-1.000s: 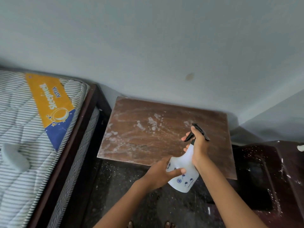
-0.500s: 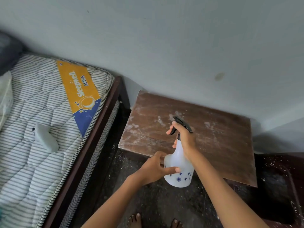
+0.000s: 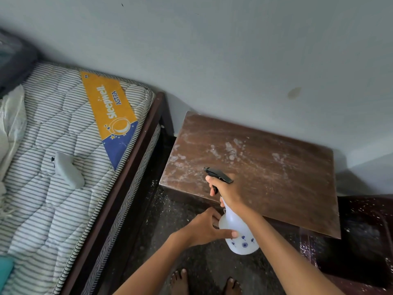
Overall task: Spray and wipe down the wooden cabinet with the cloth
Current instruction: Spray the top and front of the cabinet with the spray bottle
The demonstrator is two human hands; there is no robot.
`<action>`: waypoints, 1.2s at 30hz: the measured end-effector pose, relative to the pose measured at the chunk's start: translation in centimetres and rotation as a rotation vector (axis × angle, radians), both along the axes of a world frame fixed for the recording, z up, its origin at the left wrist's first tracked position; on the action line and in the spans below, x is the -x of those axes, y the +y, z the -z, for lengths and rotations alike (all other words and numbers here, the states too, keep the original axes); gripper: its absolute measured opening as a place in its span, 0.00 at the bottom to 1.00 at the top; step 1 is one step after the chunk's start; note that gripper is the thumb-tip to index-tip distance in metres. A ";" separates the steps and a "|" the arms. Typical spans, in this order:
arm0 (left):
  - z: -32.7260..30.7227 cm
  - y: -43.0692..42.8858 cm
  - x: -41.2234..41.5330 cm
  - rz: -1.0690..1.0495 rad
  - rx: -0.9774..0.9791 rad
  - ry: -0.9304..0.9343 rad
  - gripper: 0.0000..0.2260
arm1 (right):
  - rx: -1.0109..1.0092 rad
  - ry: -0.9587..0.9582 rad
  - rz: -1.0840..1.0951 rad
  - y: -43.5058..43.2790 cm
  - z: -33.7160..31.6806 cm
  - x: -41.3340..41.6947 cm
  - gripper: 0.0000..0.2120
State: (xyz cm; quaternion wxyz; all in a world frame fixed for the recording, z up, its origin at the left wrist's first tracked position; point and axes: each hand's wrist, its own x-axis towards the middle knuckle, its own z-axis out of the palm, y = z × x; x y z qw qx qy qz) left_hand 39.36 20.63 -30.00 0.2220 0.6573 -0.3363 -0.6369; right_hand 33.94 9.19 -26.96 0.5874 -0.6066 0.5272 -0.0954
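Plainly this is the spraying half of the job: the spray bottle [image 3: 238, 235] is held in both hands at the near edge of the wooden cabinet [image 3: 276, 171], tilted so that its black nozzle [image 3: 217, 174] points out across the cabinet's top rather than at the floor [image 3: 180, 209]. The right hand [image 3: 228, 191] has its grip closed round the neck just under the nozzle, with fingers lying at the trigger, which is where a hand must sit to pump. The left hand [image 3: 204, 227] steadies the body lower down, thumb laid across the front and fingers curled behind, probably to keep the aim fixed while the trigger is worked. The cabinet stands against the wall [image 3: 234, 60], just beside the bed frame [image 3: 138, 162], and its brown top is streaked and spotted with pale marks, thickest toward the left and middle; whether those are dust or wet droplets I cannot tell. The bottle is the only container in view: translucent white plastic with small blue printed motifs, and no liquid level shows through it. Neither hand has a cloth; a grey lump [image 3: 68, 171] lying on the striped mattress [image 3: 53, 209], well apart from the cabinet, may be it, so wiping looks not yet begun.
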 end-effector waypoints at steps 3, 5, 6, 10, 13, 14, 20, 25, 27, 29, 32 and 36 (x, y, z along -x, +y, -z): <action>0.1 0.0 0.5 0.033 -0.005 0.003 0.33 | -0.038 0.041 -0.113 0.3 0.3 0.1 0.15; 0.3 0.0 0.9 0.050 -0.012 0.002 0.32 | -0.049 0.077 -0.204 0.5 0.2 0.3 0.16; 0.3 0.0 1.1 0.048 -0.012 0.010 0.31 | -0.032 0.095 -0.234 0.5 0.1 0.4 0.16; 0.2 -0.2 1.6 0.001 -0.003 0.029 0.27 | 0.048 0.105 -0.195 -0.1 -0.2 0.4 0.17; -0.2 -1.0 1.3 -0.059 0.016 0.057 0.30 | 0.037 0.062 -0.080 -1.6 -0.5 -0.1 0.15; -0.3 -1.4 1.2 -0.069 0.027 0.063 0.32 | 0.022 0.057 -0.055 -2.1 -0.6 -0.3 0.14; -1.1 -3.3 1.2 -0.122 0.078 0.072 0.38 | 0.080 0.094 -0.079 -3.9 -2.2 -1.1 0.16; -1.3 -4.3 1.4 -0.142 0.083 0.060 0.30 | 0.059 0.032 0.005 -5.4 -2.7 -0.7 0.14; -1.4 -4.6 1.6 -0.148 0.105 0.041 0.32 | 0.097 0.006 0.081 -5.8 -2.8 -0.1 0.15; -1.7 -5.0 1.7 -0.149 0.131 0.023 0.34 | 0.141 -0.020 0.177 -6.2 -3.2 0.6 0.16; -2.0 -5.4 2.2 -0.147 0.159 0.028 0.34 | 0.122 -0.095 0.326 -6.8 -3.4 2.2 0.13; -2.8 -5.7 3.4 -0.080 0.198 0.010 0.29 | 0.051 -0.131 0.528 -7.0 -3.0 4.8 0.10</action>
